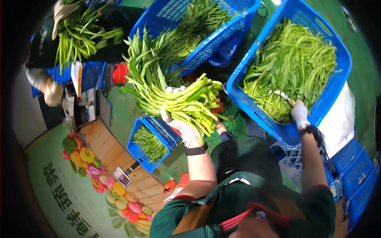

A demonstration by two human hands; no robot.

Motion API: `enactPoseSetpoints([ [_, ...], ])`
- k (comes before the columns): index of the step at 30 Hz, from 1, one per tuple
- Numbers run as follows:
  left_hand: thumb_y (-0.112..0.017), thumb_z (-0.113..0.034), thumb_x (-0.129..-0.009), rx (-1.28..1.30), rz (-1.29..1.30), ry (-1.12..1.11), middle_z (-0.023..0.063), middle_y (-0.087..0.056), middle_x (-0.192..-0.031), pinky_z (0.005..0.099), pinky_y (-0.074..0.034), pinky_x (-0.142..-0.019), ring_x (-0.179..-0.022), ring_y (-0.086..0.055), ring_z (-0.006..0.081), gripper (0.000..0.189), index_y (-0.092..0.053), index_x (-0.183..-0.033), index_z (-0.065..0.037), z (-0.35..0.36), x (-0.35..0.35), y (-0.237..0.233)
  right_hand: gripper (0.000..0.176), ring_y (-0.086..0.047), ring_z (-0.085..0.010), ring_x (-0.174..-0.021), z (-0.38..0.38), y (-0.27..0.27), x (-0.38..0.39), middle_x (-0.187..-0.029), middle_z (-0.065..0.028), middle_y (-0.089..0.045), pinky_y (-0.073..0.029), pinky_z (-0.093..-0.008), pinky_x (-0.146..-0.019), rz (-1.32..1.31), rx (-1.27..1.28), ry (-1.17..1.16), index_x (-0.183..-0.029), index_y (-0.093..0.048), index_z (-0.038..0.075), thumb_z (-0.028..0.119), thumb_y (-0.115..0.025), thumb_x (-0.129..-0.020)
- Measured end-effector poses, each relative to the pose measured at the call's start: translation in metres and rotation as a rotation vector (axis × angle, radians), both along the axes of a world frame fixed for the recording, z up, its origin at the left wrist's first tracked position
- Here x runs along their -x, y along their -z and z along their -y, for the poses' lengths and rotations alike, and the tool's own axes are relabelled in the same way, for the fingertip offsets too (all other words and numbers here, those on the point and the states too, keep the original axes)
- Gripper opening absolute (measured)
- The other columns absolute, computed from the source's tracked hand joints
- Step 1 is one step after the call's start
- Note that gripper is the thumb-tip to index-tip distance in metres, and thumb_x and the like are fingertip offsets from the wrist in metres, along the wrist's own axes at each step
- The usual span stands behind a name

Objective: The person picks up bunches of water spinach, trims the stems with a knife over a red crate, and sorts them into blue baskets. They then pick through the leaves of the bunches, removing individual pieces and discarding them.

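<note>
My left hand (182, 126), in a white glove, is closed around a big bunch of leafy green vegetables (184, 99) with long pale stems. The leaves point up and left, the cut stem ends to the right. White fingertips show over the stems. My right hand (300, 113), also gloved, grips a small curved knife (282, 95) by its handle. That hand is at the near side of a large blue basket (234, 85) full of the same greens (291, 67), with the blade just over them.
Another blue basket (198, 61) of greens stands tilted at the top, and a smaller blue crate (149, 166) of greens sits lower left. At upper left a co-worker's gloved hand (61, 16) holds greens. A white bag (339, 123) and stacked blue crates (353, 170) are at right.
</note>
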State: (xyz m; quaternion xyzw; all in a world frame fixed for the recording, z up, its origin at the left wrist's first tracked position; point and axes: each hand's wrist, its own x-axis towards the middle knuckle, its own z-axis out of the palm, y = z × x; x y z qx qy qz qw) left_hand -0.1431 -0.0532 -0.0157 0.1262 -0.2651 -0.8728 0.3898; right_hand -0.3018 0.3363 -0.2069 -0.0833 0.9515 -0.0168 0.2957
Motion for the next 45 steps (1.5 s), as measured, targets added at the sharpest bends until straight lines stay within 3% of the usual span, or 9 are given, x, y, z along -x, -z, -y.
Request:
enactPoseSetpoints([
  [3,-0.062,-0.038,-0.083,-0.070,0.118,-0.220,0.0163,-0.058,-0.118,0.0485,-0.035,-0.106,-0.113,-0.052,0.0326,0.060,-0.049,-0.127,0.000,0.018,-0.018,0.003,0.021,-0.067,-0.0338,-0.083,-0.039,-0.015,-0.003,-0.084,-0.0213,-0.066,-0.051,-0.0430,-0.069,0.057,0.084,-0.042,-0.101,-0.058,0.003,0.013,-0.055,-0.082],
  [5,-0.060,-0.036,-0.085,-0.059,0.077,-0.238,0.0165,-0.058,-0.121,0.0512,-0.040,-0.102,-0.114,-0.054,0.0332,0.059,-0.048,-0.130,-0.001,0.037,-0.033,0.009,0.018,-0.064,-0.0242,-0.068,-0.017,-0.106,-0.007,-0.073,-0.0133,-0.062,-0.050,-0.0349,-0.063,0.420,0.131,0.233,-0.102,-0.056,0.004,0.012,-0.056,-0.086],
  [8,-0.060,-0.035,-0.085,-0.082,0.095,-0.311,0.0170,-0.058,-0.121,0.0503,-0.041,-0.102,-0.112,-0.055,0.0310,0.059,-0.048,-0.130,-0.001,0.061,-0.050,0.013,0.009,-0.052,-0.0114,-0.060,-0.003,-0.147,-0.031,-0.067,-0.0001,-0.051,-0.044,-0.0252,-0.054,0.440,0.488,0.466,-0.096,-0.056,0.004,0.007,-0.057,-0.087],
  [11,-0.060,-0.034,-0.085,-0.058,0.116,-0.407,0.0171,-0.058,-0.120,0.0494,-0.040,-0.103,-0.112,-0.055,0.0305,0.057,-0.049,-0.129,-0.001,0.072,-0.055,0.013,0.015,-0.049,-0.0070,-0.071,0.030,-0.142,-0.054,-0.082,0.0005,-0.052,-0.043,-0.0220,-0.064,0.154,0.804,0.097,-0.100,-0.055,0.005,0.003,-0.061,-0.086],
  [15,-0.061,-0.033,-0.084,-0.108,0.058,-0.417,0.0153,-0.058,-0.122,0.0502,-0.040,-0.102,-0.113,-0.054,0.0307,0.053,-0.051,-0.126,-0.003,0.090,-0.074,0.007,0.039,-0.054,-0.0147,-0.097,0.187,-0.208,-0.110,-0.105,-0.0055,-0.056,-0.044,-0.0283,-0.086,0.470,0.964,0.002,-0.126,-0.049,0.002,0.009,-0.058,-0.089],
  [23,-0.057,-0.035,-0.086,-0.177,0.183,-0.571,0.0141,-0.054,-0.129,0.0511,-0.038,-0.103,-0.116,-0.052,0.0330,0.055,-0.049,-0.131,-0.005,0.129,-0.140,0.010,0.035,-0.059,-0.0345,-0.092,0.363,-0.170,-0.227,-0.101,-0.0166,-0.058,-0.049,-0.0370,-0.081,0.223,1.457,-0.585,-0.113,-0.054,0.002,-0.005,-0.057,-0.078],
  [27,-0.056,-0.037,-0.087,-0.208,0.171,-0.648,0.0137,-0.055,-0.128,0.0484,-0.040,-0.101,-0.115,-0.053,0.0321,0.055,-0.049,-0.131,-0.006,0.145,-0.177,0.012,0.036,-0.058,-0.0374,-0.091,0.407,-0.151,-0.255,-0.101,-0.0189,-0.057,-0.048,-0.0392,-0.080,0.263,1.356,-0.386,-0.113,-0.054,0.002,-0.001,-0.057,-0.078],
  [33,-0.053,-0.037,-0.088,-0.310,0.230,-0.758,0.0143,-0.057,-0.124,0.0451,-0.043,-0.098,-0.109,-0.056,0.0296,0.052,-0.051,-0.128,-0.003,0.164,-0.216,0.018,0.039,-0.058,-0.0379,-0.088,0.421,-0.154,-0.293,-0.098,-0.0183,-0.059,-0.049,-0.0399,-0.076,0.378,1.383,-0.731,-0.113,-0.055,0.001,-0.002,-0.056,-0.074],
  [45,-0.048,-0.040,-0.091,-0.331,0.162,-0.847,0.0181,-0.053,-0.130,0.0494,-0.041,-0.101,-0.115,-0.053,0.0332,0.057,-0.046,-0.133,-0.002,0.198,-0.263,0.053,0.035,-0.057,-0.0399,-0.083,0.485,-0.104,-0.348,-0.093,-0.0203,-0.057,-0.048,-0.0424,-0.073,0.213,1.457,-0.511,-0.108,-0.053,-0.001,0.000,-0.056,-0.074],
])
